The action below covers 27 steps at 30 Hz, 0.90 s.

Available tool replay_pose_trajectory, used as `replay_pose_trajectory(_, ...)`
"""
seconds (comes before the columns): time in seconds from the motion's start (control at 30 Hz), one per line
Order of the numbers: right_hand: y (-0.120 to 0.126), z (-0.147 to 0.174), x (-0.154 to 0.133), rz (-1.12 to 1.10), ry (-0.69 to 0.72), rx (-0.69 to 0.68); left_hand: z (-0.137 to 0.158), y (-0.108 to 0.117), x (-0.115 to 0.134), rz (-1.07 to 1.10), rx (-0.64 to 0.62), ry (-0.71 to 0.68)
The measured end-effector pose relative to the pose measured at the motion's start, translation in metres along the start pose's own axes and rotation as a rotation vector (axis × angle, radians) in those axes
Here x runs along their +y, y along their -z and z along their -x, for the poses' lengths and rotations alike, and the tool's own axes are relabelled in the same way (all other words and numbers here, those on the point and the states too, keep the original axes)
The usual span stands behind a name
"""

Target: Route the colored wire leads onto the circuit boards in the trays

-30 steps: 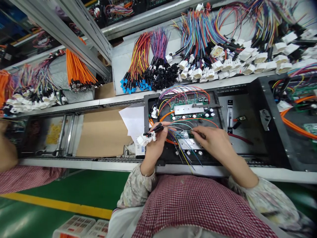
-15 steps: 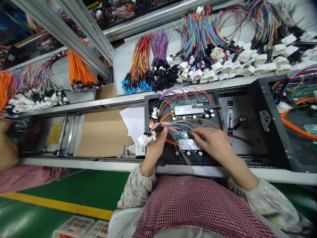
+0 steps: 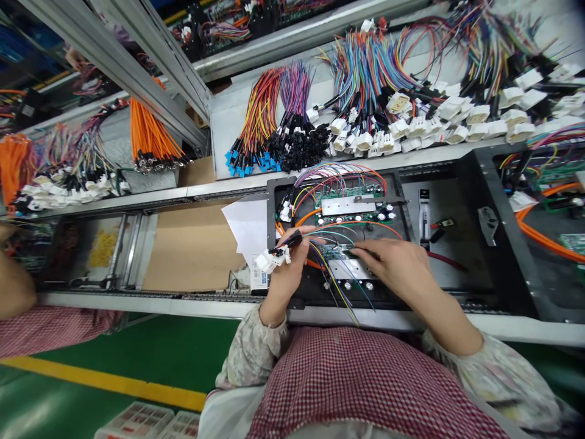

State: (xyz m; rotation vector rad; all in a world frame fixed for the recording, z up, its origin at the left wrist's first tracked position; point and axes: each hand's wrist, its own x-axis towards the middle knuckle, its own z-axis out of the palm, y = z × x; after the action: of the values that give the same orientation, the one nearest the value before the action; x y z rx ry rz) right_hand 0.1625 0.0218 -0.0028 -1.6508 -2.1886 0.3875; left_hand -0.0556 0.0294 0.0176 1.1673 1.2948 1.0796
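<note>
My left hand (image 3: 291, 259) is closed round a wire harness with white connectors (image 3: 270, 261) and a black sleeve, near the lower left of a black housing (image 3: 270, 210). Loose coloured wires (image 3: 336, 280) fan out of it to the right and toward me. My right hand (image 3: 390, 259) pinches thin wire ends at its fingertips, over the lower green circuit board (image 3: 336, 250); which wires exactly is too small to tell. The upper circuit board (image 3: 378, 190) carries a metal bar and has coloured wires arching over it.
Bundles of coloured wires with white connectors (image 3: 365, 140) lie on the shelf behind, beside red-yellow wires with blue connectors (image 3: 249, 160) and orange cables (image 3: 153, 134). Another wired housing (image 3: 548, 207) stands at right. Cardboard (image 3: 192, 244) lies at left, where a co-worker's arm (image 3: 16, 274) reaches in.
My right hand has shifted very slightly left and down along the wires. My left hand keeps its hold on the harness. The view has tilted slightly.
</note>
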Motion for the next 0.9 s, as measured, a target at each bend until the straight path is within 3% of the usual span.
replay_pose_trajectory(0.1, 0.011, 0.007, -0.018, 0.016, -0.044, 0.062, 0.0, 0.001, -0.001, -0.011, -0.01, -0.004)
replay_pose_trajectory(0.23, 0.017, 0.016, -0.03, 0.071, 0.032, -0.114, -0.001, 0.001, -0.004, 0.007, -0.014, 0.0)
replay_pose_trajectory(0.3, 0.021, 0.019, -0.022, 0.096, -0.044, -0.072, -0.001, 0.002, -0.004, 0.012, 0.004, 0.009)
replay_pose_trajectory(0.43, 0.028, 0.024, 0.005, 0.083, -0.275, 0.15, -0.001, 0.001, -0.004, 0.028, 0.016, 0.026)
replay_pose_trajectory(0.7, 0.008, 0.02, 0.016, 0.111, -0.251, 0.034, -0.002, 0.0, -0.001, 0.008, 0.026, 0.014)
replay_pose_trajectory(0.9, 0.006, 0.019, 0.02, 0.095, -0.243, 0.015, -0.002, 0.0, -0.003, 0.027, 0.012, 0.014)
